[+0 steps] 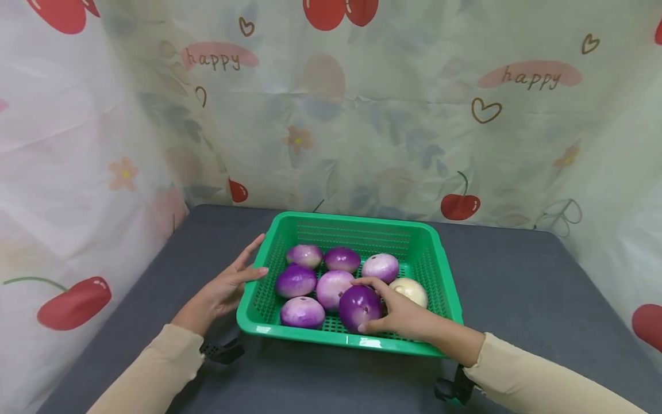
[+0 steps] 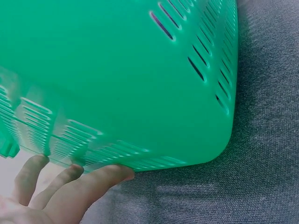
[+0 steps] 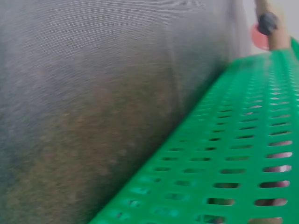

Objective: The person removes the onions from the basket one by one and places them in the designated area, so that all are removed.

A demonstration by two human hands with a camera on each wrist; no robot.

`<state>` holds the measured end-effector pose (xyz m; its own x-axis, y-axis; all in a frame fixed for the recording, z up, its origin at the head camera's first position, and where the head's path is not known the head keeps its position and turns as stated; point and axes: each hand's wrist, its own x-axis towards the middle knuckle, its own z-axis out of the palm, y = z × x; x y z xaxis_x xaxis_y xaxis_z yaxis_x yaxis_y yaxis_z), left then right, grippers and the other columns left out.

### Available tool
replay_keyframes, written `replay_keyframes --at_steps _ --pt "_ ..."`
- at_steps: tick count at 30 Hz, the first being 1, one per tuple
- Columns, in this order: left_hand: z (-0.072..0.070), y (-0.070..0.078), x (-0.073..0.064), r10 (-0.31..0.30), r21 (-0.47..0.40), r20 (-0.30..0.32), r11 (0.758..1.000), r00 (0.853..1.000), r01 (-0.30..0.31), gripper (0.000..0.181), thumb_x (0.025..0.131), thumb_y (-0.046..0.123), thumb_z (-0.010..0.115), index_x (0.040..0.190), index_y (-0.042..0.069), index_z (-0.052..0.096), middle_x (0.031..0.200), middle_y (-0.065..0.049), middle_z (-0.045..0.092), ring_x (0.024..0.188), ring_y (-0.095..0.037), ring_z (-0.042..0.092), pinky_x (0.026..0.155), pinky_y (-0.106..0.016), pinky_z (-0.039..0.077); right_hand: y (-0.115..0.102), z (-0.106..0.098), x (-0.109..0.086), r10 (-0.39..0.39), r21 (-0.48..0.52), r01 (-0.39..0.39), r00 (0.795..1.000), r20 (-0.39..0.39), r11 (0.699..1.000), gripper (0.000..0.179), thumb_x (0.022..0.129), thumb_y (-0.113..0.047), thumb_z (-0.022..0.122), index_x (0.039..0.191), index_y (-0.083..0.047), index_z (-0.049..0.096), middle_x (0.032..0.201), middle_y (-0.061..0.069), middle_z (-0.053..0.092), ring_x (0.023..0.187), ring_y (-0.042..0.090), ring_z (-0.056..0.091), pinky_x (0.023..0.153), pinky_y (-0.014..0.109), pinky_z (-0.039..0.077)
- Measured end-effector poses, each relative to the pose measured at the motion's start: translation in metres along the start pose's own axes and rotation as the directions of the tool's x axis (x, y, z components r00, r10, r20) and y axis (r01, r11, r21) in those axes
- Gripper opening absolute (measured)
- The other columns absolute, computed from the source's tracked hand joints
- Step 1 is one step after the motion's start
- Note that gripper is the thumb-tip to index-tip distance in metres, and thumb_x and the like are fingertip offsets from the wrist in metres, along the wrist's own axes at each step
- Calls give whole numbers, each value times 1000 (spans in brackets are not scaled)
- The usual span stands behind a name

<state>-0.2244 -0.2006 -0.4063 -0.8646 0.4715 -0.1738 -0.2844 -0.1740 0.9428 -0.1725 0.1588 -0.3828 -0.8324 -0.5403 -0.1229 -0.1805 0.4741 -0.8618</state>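
A green plastic basket (image 1: 357, 340) holds several purple onions, some pale like the onion (image 1: 303, 313) at the front left, and one cream-white onion (image 1: 410, 291) on the right. My right hand (image 1: 400, 310) reaches over the front rim and grips a dark purple onion (image 1: 358, 309), thumb on its near side and fingers over its far side. My left hand (image 1: 227, 287) lies against the basket's left side, thumb at the rim. In the left wrist view, its extended fingers (image 2: 93, 184) touch the slotted outer wall. The right hand does not show in the right wrist view.
The basket stands on a dark grey cloth-covered table (image 1: 517, 287). Behind and at both sides hangs a pale curtain (image 1: 362, 132) printed with cherries, hearts and words. Black straps (image 1: 223, 351) are on both wrists.
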Motion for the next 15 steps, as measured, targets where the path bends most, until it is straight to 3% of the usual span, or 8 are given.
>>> replay_keyframes --at_steps 7,15 --pt "0 -1 1 4 -6 -8 1000 1000 -4 81 99 8 53 152 48 7 161 -14 11 140 -40 29 99 -59 42 -11 -10 -8 -79 235 84 996 -33 968 72 87 -18 73 148 -20 33 150 14 26 124 40 49 87 39 55" --pt "0 -1 0 -1 -14 -24 1000 1000 0 81 98 8 55 152 48 9 161 -14 11 139 -41 30 99 -61 41 -23 -34 -32 -137 326 167 984 -113 930 72 94 -10 62 153 -28 25 152 9 23 129 37 45 89 39 54"
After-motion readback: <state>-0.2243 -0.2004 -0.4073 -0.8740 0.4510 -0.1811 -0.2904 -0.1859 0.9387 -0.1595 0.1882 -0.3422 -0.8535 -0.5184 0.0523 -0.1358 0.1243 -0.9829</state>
